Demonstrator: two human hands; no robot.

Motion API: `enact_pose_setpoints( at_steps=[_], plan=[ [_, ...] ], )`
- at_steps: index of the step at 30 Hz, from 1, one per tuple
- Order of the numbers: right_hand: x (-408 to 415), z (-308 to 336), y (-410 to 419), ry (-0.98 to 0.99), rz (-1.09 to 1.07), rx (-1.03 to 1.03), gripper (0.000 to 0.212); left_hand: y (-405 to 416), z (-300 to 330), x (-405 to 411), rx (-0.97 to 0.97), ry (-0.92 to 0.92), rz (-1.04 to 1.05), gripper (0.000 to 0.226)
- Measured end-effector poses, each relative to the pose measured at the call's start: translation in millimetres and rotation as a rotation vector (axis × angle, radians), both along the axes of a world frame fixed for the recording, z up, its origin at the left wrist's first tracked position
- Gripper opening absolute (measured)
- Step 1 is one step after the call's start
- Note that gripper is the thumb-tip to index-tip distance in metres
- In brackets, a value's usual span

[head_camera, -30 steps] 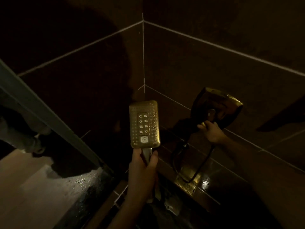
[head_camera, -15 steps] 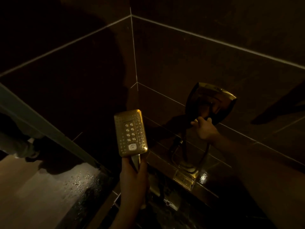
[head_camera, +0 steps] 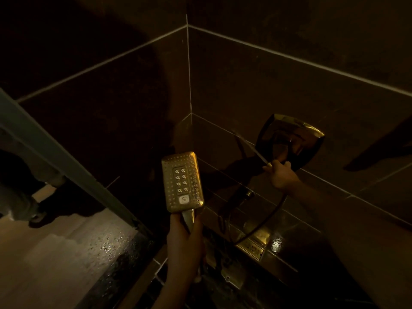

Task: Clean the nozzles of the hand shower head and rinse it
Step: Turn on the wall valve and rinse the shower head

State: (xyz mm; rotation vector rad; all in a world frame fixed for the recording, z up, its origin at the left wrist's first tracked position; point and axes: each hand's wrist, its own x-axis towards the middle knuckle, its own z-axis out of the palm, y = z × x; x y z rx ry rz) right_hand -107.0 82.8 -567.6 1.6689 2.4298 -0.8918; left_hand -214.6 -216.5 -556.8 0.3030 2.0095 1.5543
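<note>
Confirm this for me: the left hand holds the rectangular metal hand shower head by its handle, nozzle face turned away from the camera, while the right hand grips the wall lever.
One detail is wrong. In the head view the rectangular metal hand shower head has its nozzle face turned toward the camera, not away. The rest holds: the left hand holds its handle, and the right hand grips the lever at the shiny wall plate.

place: bathroom shower corner, dimly lit | walls: dark tiles (head_camera: 256, 90) with pale grout lines meeting at a corner | fittings: shiny wall plate (head_camera: 289, 141) and hose (head_camera: 267, 221) hanging below | floor (head_camera: 73, 248): wet, droplets glinting | edge: glass-screen frame (head_camera: 58, 157) slanting across
</note>
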Motion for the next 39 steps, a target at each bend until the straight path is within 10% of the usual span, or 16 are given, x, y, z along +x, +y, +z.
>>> enact_pose_setpoints(
  at_steps=[39],
  plan=[
    [5.2, -0.8, -4.5, 0.022, 0.031, 0.056, 0.034, 6.1, -5.0, 9.7, -0.056, -0.033, -0.165, 0.02]
  ],
)
